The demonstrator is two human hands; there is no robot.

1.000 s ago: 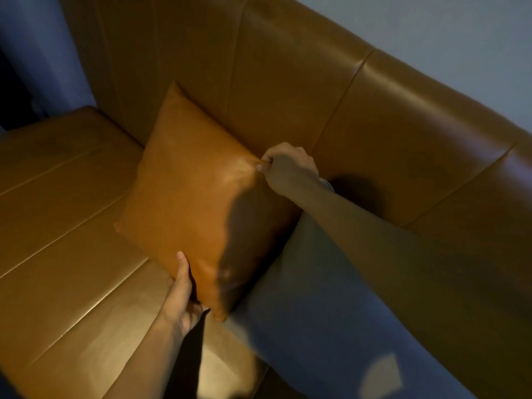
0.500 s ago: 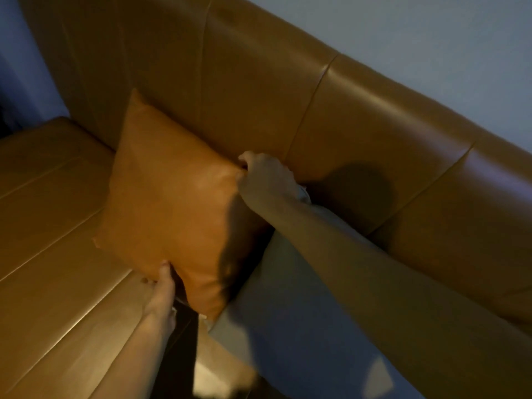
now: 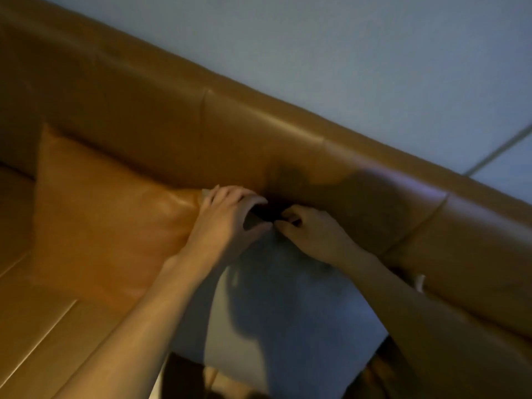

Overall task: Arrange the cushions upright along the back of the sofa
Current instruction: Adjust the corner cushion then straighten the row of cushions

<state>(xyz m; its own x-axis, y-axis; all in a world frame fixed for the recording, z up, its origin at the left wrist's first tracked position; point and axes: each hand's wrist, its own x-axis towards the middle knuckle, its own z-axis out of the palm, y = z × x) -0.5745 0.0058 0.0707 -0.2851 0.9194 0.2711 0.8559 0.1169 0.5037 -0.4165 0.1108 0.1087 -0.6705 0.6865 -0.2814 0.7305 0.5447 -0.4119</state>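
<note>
Against the sofa back (image 3: pixel 230 125), the left hand (image 3: pixel 227 220) and right hand (image 3: pixel 313 234) pinch the grey cushion (image 3: pixel 288 306) by its top edge, seemingly to stand it upright, just right of the tan cushion (image 3: pixel 100 211).

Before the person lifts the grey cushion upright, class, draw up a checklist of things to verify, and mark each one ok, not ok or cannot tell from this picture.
1. Tan cushion leans upright against the sofa back: ok.
2. Left hand is on the grey cushion at its top edge: ok.
3. Right hand pinches the same top edge: ok.
4. Grey cushion stands upright against the sofa back: not ok, it slopes down toward the camera.
5. Room on the back beside the tan cushion for the grey one: ok.
6. Grey cushion's lower edge rests on the seat: cannot tell, dark and partly out of view.
</note>
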